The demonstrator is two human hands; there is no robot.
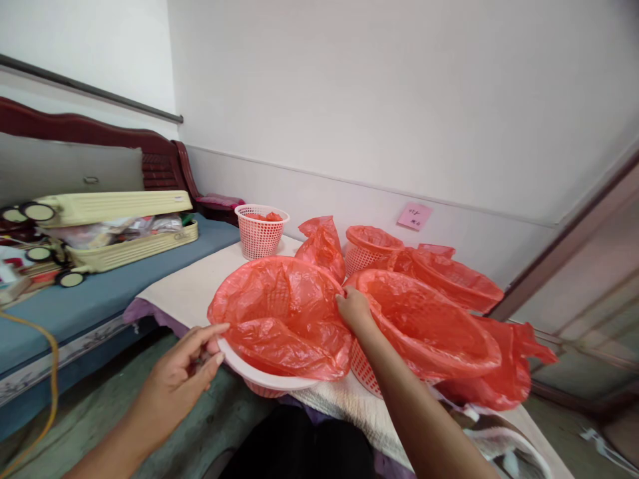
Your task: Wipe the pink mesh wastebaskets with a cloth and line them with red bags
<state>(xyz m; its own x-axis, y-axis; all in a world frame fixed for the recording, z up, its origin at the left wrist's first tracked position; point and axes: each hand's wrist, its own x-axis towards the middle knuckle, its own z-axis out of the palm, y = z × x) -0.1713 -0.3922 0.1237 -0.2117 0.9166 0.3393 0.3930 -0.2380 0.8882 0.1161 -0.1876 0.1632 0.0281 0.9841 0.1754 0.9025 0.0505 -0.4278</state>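
Directly before me a white-rimmed plastic basket (279,382) has a red plastic bag (279,306) spread inside it. The bag is folded over the far rim, while the near rim is bare. My left hand (187,366) holds the basket's near-left rim between thumb and fingers, with the index finger touching the bag's edge. At the right side of the rim, my right hand (355,309) is closed on the bag. A larger lined basket (424,326) stands just right of that hand. What lies under the right fingers is hidden.
A white basket (260,229) with red plastic inside stands at the back left. More red-lined baskets (372,249) and a loose red bag (322,246) sit behind. An open yellow suitcase (130,249) lies on the blue bed (210,233). A pink note (414,216) is on the wall.
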